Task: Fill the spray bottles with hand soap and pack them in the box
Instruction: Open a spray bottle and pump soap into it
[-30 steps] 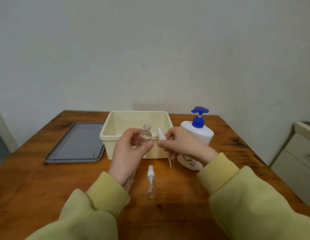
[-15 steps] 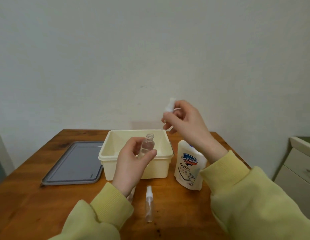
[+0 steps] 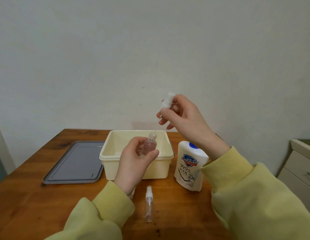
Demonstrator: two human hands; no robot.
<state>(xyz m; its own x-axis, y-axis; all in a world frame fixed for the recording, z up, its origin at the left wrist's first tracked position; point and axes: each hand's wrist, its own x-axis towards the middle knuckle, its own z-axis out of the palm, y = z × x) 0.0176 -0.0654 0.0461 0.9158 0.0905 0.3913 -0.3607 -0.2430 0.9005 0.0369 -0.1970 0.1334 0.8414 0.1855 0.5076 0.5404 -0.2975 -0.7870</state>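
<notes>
My left hand (image 3: 133, 163) grips a small clear spray bottle (image 3: 150, 144) with its cap off, held upright in front of the cream box (image 3: 116, 163). My right hand (image 3: 182, 116) holds the white spray cap (image 3: 167, 100) raised above the bottle's mouth; its thin dip tube hangs down toward the neck. A second capped clear spray bottle (image 3: 148, 204) lies flat on the wooden table (image 3: 29, 196) near me. The white hand soap bottle (image 3: 189, 168) stands right of the box, its pump partly hidden by my right wrist.
The box's grey lid (image 3: 76, 161) lies flat to the left of the box. A pale cabinet with drawers (image 3: 299, 167) stands off the table's right side. A white wall rises behind the table's far edge.
My right hand has lifted the spray cap from beside the bottle neck to high above it. The view has tilted upward; the left hand keeps the bottle in place.
</notes>
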